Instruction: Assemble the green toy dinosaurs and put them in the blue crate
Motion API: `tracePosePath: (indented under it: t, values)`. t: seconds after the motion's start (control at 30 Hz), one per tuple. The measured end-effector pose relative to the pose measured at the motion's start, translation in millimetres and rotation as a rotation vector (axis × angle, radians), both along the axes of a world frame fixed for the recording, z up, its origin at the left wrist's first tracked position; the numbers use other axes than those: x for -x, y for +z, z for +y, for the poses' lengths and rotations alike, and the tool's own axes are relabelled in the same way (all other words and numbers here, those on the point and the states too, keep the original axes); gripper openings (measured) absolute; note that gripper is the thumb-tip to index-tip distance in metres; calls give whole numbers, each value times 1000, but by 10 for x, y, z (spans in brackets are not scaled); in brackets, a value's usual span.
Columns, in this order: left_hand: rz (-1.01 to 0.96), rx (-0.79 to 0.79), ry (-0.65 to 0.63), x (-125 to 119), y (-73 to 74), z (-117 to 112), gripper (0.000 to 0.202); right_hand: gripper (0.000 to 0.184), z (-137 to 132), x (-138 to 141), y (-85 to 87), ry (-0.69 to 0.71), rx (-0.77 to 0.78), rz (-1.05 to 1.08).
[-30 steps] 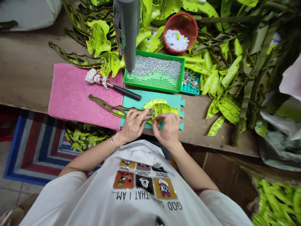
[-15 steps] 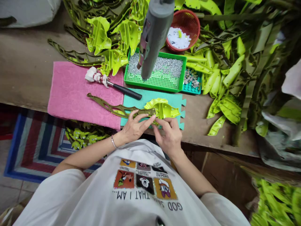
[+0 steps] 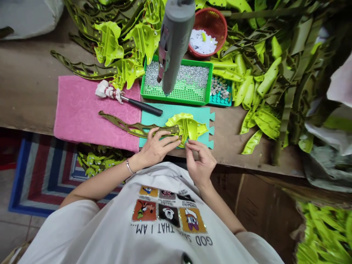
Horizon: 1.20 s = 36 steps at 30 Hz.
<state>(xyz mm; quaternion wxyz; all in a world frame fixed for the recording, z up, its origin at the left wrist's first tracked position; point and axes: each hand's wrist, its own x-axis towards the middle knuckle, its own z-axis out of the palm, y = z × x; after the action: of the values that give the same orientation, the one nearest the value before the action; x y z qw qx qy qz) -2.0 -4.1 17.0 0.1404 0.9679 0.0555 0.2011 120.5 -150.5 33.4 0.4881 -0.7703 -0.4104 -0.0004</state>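
Note:
My left hand (image 3: pixel 157 146) lies with its fingers stretched flat on the end of a long olive plastic piece (image 3: pixel 123 125), where that piece meets a lime green plastic part (image 3: pixel 189 126). Both rest on a teal mat (image 3: pixel 170 112) at the table's front edge. Just below the lime part, my right hand (image 3: pixel 200 161) has its thumb and forefinger pinched together; whatever they hold is too small to see. A grey power screwdriver (image 3: pixel 173 44) hangs tilted above the green tray.
A green tray of small screws (image 3: pixel 178 96) and a small teal tray of washers (image 3: pixel 220 91) sit behind the mat. A black-handled tool (image 3: pixel 141 106) lies on a pink towel (image 3: pixel 79 110). A red basket (image 3: pixel 213 22) and heaps of lime and olive parts (image 3: pixel 264 80) fill the back and right.
My right hand has drawn back from the lime part toward my body. My left fingers have spread out flat over the joint. The hanging screwdriver has swung rightward and now hangs tilted.

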Motion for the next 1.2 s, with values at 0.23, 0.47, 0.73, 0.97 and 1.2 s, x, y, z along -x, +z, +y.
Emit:
tracePosePath:
  t: [0.23, 0.47, 0.73, 0.97, 1.2]
  values:
    - [41, -8, -9, 41, -63, 4, 40, 18, -7, 22, -29, 22, -12, -12]
    - [-4, -21, -1, 22, -51, 9, 35, 31, -16, -63, -60, 214, 37, -200]
    - [55, -36, -72, 71, -45, 54, 32, 25, -26, -147, -57, 251, 107, -123]
    - [58, -52, -59, 60, -25, 11, 27, 16, -75, -134, 35, 194, 76, -36]
    - [76, -83, -72, 65, 11, 9, 28, 17, -39, -109, -108, 67, 85, -293]
